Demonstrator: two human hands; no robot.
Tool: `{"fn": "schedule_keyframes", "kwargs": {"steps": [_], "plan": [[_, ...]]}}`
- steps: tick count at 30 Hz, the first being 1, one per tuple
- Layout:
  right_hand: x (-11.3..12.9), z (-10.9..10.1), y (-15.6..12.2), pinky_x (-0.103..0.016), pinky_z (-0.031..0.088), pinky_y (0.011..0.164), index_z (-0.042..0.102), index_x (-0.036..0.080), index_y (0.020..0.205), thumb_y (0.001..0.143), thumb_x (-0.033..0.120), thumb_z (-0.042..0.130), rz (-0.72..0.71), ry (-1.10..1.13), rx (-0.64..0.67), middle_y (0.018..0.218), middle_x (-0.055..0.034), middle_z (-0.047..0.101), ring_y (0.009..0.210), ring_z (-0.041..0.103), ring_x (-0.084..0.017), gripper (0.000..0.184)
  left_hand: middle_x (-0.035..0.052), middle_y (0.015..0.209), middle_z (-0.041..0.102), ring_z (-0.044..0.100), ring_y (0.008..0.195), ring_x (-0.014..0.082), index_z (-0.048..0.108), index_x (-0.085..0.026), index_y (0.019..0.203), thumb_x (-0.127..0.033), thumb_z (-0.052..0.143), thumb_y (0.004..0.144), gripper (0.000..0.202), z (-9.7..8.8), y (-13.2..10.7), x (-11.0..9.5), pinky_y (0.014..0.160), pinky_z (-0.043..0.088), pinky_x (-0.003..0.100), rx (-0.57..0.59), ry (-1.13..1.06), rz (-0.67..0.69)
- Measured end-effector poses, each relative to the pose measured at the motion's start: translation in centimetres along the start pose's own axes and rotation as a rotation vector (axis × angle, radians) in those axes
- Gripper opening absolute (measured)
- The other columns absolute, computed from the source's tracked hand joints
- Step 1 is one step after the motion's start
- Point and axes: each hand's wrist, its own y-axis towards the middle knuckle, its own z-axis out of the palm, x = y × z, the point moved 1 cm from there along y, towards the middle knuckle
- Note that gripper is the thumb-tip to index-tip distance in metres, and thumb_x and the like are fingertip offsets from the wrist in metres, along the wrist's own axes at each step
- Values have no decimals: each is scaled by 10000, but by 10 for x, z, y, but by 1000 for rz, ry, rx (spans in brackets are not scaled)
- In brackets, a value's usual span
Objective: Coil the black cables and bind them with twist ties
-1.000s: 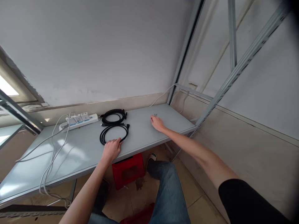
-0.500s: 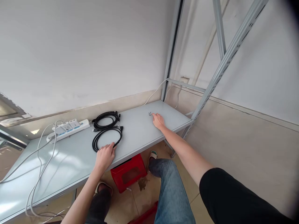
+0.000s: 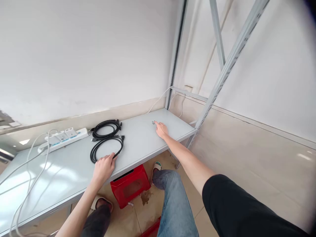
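My left hand [image 3: 103, 167] rests on the near edge of the grey shelf [image 3: 138, 144], its fingers lying flat against the near loop of a coiled black cable [image 3: 106, 147]. A second coiled black cable [image 3: 106, 127] lies just behind it. My right hand [image 3: 161, 129] reaches out over the right part of the shelf, fingertips touching a small dark wire tie [image 3: 153, 122]. I cannot make out whether the fingers pinch it.
A white power strip [image 3: 63, 136] with plugged adapters and white leads [image 3: 27, 164] sits at the back left. Metal uprights [image 3: 222, 75] frame the shelf's right end. A red plastic stool [image 3: 130, 185] stands on the tiled floor below, beside my legs.
The view has swung to the right, so everything sits further left in the picture. My right hand has crept slightly toward the small wire tie. My left hand stays at the cable.
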Motion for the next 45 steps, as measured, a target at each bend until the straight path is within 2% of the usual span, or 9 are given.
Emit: {"fn": "schedule_keyframes", "kwargs": {"steps": [19,21,26,31,34,36,39,42,45], "plan": [[-3,4,3,-398,400,1027,504,266,1539,1001,139,405,-23,37,-7,1266,-134,652,1216,553,-287,561,108,965,755,719,917,267,598,-209,1016,-342,307,1079,325,-3,0,-2,809,457,342,-3,-26,-7],[-3,3,3,-395,399,1028,508,275,1537,1005,139,407,-29,48,0,1264,-130,652,1218,552,-284,558,103,994,753,717,915,254,604,-207,1074,-355,323,1078,318,-4,-1,-1,780,464,325,-13,-63,-15],[-1,1,2,-397,397,1040,511,257,1534,1015,148,390,-27,52,-7,1280,-140,649,1225,550,-283,544,120,1250,691,722,889,214,577,-205,1316,-388,358,1069,378,-6,-6,-5,687,468,294,-54,-153,-48],[-2,4,5,-410,410,1031,497,236,1538,1014,172,414,-8,55,-17,1279,-159,651,1215,559,-300,534,111,1194,728,707,1040,254,642,-223,1246,-362,441,1043,317,-16,-3,-38,807,496,315,52,-212,-16],[-3,5,6,-408,425,1009,507,237,1529,1004,167,425,-2,47,-27,1261,-156,660,1187,576,-303,536,138,1110,735,700,1036,273,689,-192,1141,-296,489,1017,257,-22,5,-69,873,494,352,36,-158,-25],[-4,4,6,-404,433,991,523,237,1518,1003,165,415,-6,35,-26,1244,-153,667,1175,582,-305,530,135,1045,731,706,961,262,700,-180,1080,-293,491,1019,244,-23,13,-88,827,501,344,53,-175,-44],[-4,2,5,-396,445,963,544,230,1501,1015,180,397,-24,31,-25,1235,-157,670,1162,588,-305,510,137,1108,692,688,997,249,705,-180,1107,-330,475,1037,284,-23,23,-103,813,517,333,-25,-289,-34],[-4,3,6,-396,449,952,562,231,1481,1051,242,365,-27,53,-32,1224,-155,676,1148,592,-303,473,125,1204,649,646,1111,237,668,-192,1284,-342,426,1055,365,-21,22,-93,940,524,343,-157,-441,65],[-4,6,8,-399,446,960,581,237,1463,1078,293,333,-13,76,-31,1213,-151,683,1141,594,-300,462,122,1314,616,595,1232,230,605,-199,1407,-146,377,993,476,-18,10,-51,1090,470,366,-176,-463,164]]}}
